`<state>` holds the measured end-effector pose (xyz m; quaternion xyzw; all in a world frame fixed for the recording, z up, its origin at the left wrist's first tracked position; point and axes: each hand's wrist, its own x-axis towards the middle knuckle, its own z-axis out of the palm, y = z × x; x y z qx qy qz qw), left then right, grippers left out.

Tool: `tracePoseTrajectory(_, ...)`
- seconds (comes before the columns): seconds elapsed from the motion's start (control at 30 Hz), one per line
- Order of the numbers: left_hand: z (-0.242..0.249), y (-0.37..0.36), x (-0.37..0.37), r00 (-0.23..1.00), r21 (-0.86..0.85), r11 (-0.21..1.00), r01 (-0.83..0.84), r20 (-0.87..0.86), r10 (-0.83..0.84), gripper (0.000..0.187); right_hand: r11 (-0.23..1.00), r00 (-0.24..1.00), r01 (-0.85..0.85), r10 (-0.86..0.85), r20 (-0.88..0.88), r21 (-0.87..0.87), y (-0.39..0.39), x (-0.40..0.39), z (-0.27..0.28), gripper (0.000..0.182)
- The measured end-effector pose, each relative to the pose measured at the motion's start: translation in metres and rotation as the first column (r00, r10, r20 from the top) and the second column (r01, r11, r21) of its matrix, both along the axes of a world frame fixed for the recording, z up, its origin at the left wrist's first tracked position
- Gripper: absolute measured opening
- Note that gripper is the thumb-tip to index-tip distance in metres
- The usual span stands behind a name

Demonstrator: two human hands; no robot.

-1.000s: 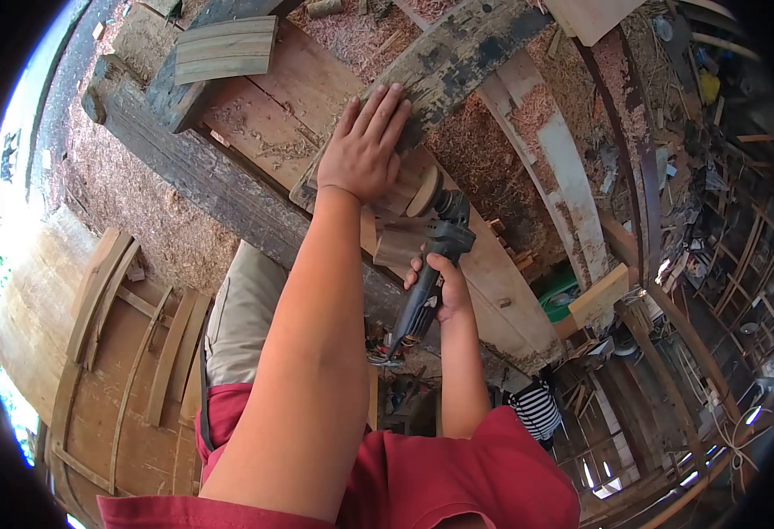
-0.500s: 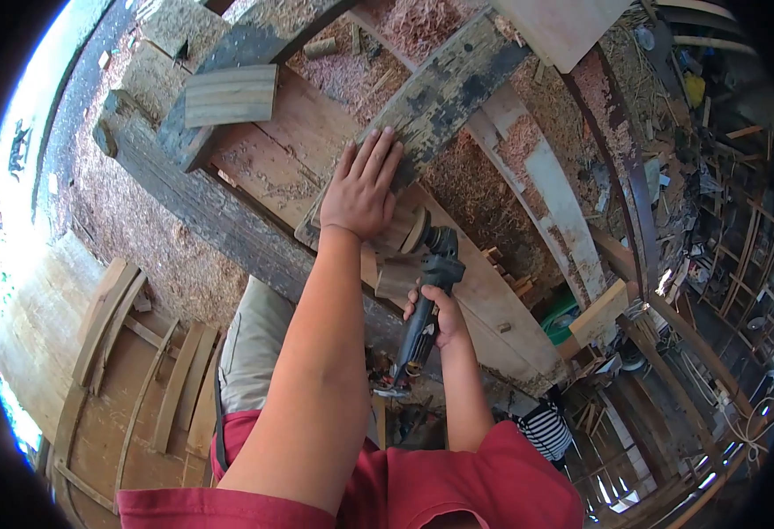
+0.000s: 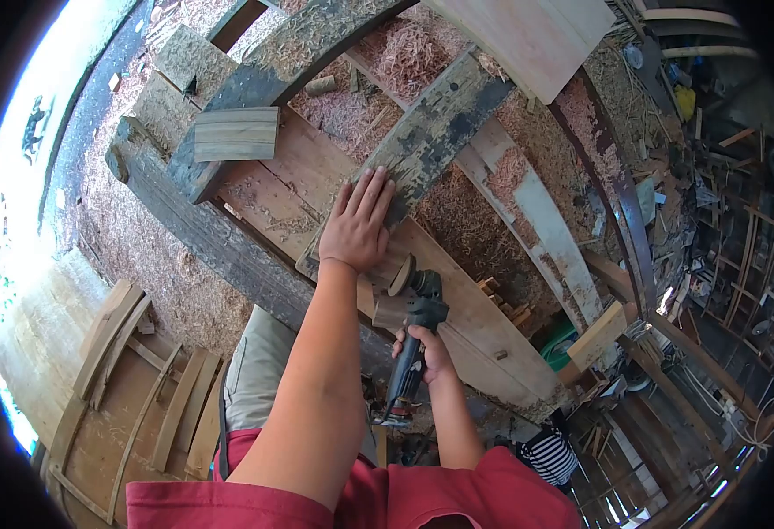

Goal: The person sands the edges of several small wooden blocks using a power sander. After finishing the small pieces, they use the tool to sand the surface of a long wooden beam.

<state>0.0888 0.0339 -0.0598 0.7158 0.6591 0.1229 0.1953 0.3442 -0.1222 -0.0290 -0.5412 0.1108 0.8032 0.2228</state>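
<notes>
My left hand [image 3: 353, 231] lies flat on a weathered plank [image 3: 440, 110] with flaking dark paint, fingers stretched out along it. My right hand [image 3: 429, 351] is wrapped round the body of an angle grinder [image 3: 418, 331], which points away from me. Its round disc [image 3: 402, 275] is just right of my left hand, close to the plank's near end. Under the grinder head, a small wooden block [image 3: 392, 311] shows in part. A long pale board [image 3: 484, 326] runs below the grinder toward the lower right.
A square wood piece [image 3: 237, 134] rests on a dark curved timber [image 3: 294, 53] at the upper left. Pinkish shavings [image 3: 415, 57] cover the ground between the timbers. Curved wooden strips [image 3: 175, 410] lie on a panel at the lower left. A light board [image 3: 528, 40] juts in at the top.
The grinder and my right hand have shifted slightly left and toward me. My left hand stays flat on the plank. The camera view has tilted a little.
</notes>
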Motion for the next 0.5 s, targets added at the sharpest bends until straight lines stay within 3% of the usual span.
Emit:
tracePoseTrajectory(0.27, -0.002, -0.001, -0.001, 1.000, 0.013, 1.000, 0.000, 0.011, 0.000, 0.083, 0.998, 0.998, -0.063, 0.063, -0.021, 0.008, -0.009, 0.002, 0.002, 0.035)
tracePoseTrajectory(0.5, -0.002, -0.001, -0.003, 0.999, -0.007, 1.000, 0.016, -0.052, -0.016, 0.085, 1.000, 1.000, -0.011, 0.011, 0.026, 0.028, 0.024, -0.002, 0.007, 0.035)
